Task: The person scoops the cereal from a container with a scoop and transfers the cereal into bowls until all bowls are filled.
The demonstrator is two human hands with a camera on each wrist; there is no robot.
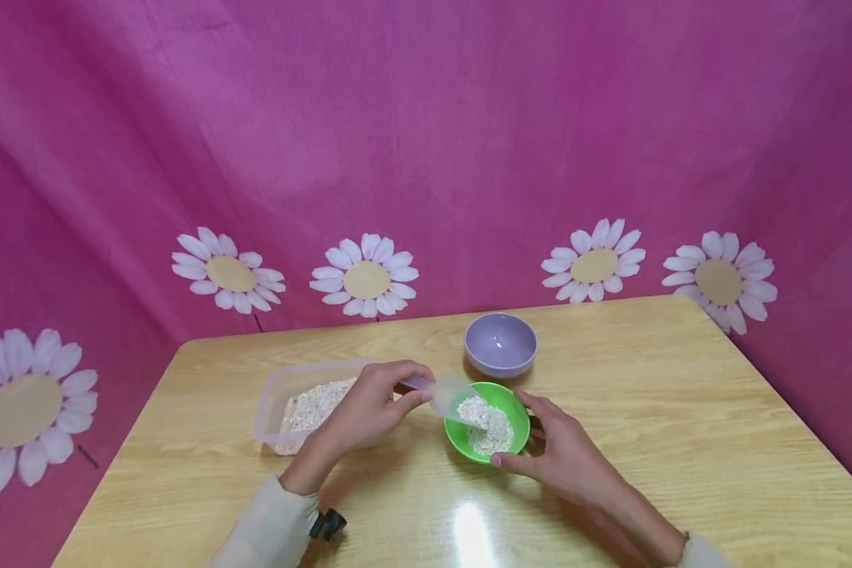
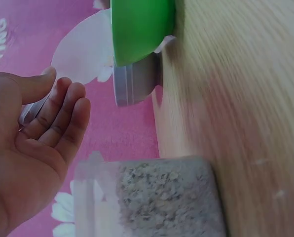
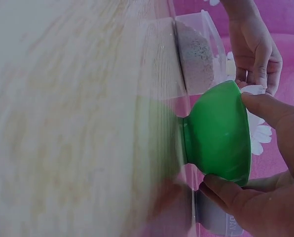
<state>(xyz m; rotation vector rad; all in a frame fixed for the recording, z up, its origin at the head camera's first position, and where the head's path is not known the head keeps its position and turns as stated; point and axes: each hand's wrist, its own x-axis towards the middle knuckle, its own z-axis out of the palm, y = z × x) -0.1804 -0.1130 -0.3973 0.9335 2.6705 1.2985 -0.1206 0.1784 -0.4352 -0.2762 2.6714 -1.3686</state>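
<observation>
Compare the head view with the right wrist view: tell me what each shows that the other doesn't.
Only the head view shows the flakes inside the green bowl and at the mouth of the scoop, the inside of the purple bowl, and the left sleeve.

Only the right wrist view shows the green bowl's foot and the lettering on the purple bowl's outside.

Both share the tub of flakes, both bowls, the left hand and the right hand gripping the green bowl.

The green bowl [image 3: 217,132] looks smooth, probably plastic.
</observation>
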